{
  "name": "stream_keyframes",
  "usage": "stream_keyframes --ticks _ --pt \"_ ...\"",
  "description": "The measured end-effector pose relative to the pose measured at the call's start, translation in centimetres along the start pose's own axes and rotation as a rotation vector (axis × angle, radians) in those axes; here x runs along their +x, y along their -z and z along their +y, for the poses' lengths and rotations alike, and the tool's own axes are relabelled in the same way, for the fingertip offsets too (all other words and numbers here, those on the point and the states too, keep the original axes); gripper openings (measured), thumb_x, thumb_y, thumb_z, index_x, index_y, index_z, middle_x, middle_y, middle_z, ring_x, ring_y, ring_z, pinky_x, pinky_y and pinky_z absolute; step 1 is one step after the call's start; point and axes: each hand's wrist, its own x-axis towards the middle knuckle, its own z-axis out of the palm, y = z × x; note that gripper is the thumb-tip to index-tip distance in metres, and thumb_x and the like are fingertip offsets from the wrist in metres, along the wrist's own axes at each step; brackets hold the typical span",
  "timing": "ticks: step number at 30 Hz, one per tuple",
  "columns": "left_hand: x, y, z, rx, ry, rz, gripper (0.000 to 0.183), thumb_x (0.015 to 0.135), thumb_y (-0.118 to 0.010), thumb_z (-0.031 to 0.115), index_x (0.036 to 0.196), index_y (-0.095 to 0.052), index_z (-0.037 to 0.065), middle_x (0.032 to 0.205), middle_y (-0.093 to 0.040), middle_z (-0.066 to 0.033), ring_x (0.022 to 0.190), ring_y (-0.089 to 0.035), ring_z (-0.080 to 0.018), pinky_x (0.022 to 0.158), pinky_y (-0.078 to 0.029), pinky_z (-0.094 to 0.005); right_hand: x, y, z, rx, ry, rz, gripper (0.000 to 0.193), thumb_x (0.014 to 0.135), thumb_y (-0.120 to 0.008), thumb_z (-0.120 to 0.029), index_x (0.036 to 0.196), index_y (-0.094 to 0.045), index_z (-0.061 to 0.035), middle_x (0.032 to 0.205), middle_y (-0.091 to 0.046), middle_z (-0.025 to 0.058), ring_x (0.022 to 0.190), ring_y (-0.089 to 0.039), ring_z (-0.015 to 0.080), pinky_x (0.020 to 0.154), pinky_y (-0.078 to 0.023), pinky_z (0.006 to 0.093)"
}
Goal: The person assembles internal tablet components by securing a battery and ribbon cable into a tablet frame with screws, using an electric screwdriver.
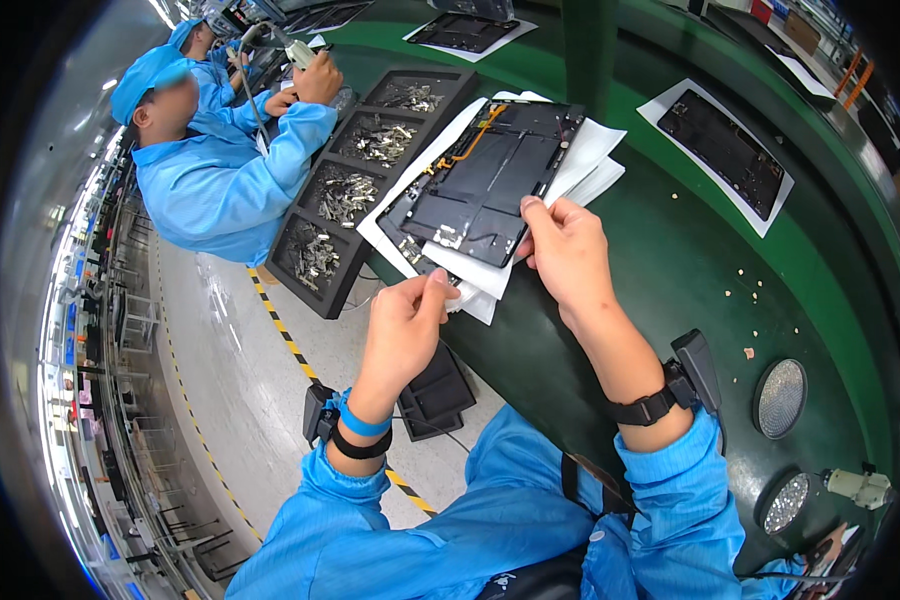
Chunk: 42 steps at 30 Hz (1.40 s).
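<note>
My right hand (570, 252) pinches the right edge of a black device back panel (490, 178), which is tilted up above a stack. An orange flex cable (473, 138) runs along its upper left part. Beneath it lies another black panel (406, 243), mostly covered, with white paper sheets (592, 165) fanned out around and between them. My left hand (406, 325) is closed at the stack's near corner, thumb against fingers. Whether it grips paper or the lower panel's corner is hidden by the fingertips.
Left of the stack, a black compartment tray (342, 262) holds small metal parts. Another panel on paper (722, 150) lies right on the green table (660, 300). Two round dishes (779, 399) stand near the right. A co-worker (210, 180) in blue works at the left. Dark trays (438, 392) sit below.
</note>
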Motion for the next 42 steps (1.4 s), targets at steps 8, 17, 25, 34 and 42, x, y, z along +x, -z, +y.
stream_keyframes --ticks 8,17,25,34,42 --pt "-3.9 -1.0 2.9 -0.998 -0.207 -0.208 0.063 0.116 -0.037 0.044 0.155 -0.039 -0.005 0.157 -0.051 -0.0202 0.143 -0.052 -0.0320 0.121 -0.039 -0.0497 -8.9 2.5 -4.2 0.208 0.021 0.000 0.036 0.108 -0.065 -0.029 0.091 -0.065 0.0023 0.070 -0.066 0.0057 0.058 -0.062 0.0106 0.054 -0.048 0.0263" --pt "-6.0 -4.7 5.8 -1.263 0.020 -0.645 0.054 0.104 -0.055 0.005 0.155 -0.038 -0.002 0.149 -0.056 -0.0174 0.137 -0.057 -0.0288 0.115 -0.046 -0.0469 -23.0 11.0 0.7 0.185 -0.097 0.115 0.028 0.110 -0.060 -0.023 0.107 -0.065 0.0039 0.079 -0.068 0.0063 0.067 -0.068 0.0133 0.060 -0.055 0.0296" --pt "-7.4 -9.2 6.1 -0.981 0.141 -0.944 0.075 0.097 -0.061 0.003 0.164 -0.028 -0.001 0.156 -0.052 -0.0153 0.141 -0.054 -0.0241 0.118 -0.042 -0.0406 -32.3 22.9 -0.1 -0.972 0.328 0.821 0.022 0.085 -0.076 -0.006 0.074 -0.057 -0.0069 0.061 -0.046 0.0056 0.050 -0.045 0.0194 0.047 -0.033 0.0334" --pt "-8.9 -15.1 6.4 -0.700 0.190 -1.312 0.078 0.097 -0.061 0.002 0.166 -0.024 -0.002 0.159 -0.049 -0.0153 0.145 -0.049 -0.0230 0.121 -0.037 -0.0391 -34.3 25.7 5.2 -1.220 -0.256 0.760 0.026 0.104 -0.065 -0.023 0.088 -0.056 -0.0055 0.075 -0.064 0.0139 0.058 -0.064 0.0377 0.052 -0.049 0.0494" --pt "-10.5 -19.1 7.6 -0.681 0.181 -1.174 0.067 0.103 -0.053 -0.001 0.165 -0.027 0.002 0.155 -0.052 -0.0120 0.140 -0.052 -0.0206 0.117 -0.041 -0.0369 -35.1 28.4 8.2 -1.014 -0.242 0.717 0.028 0.111 -0.053 -0.021 0.090 -0.055 -0.0032 0.077 -0.065 0.0200 0.069 -0.065 0.0449 0.061 -0.050 0.0538"
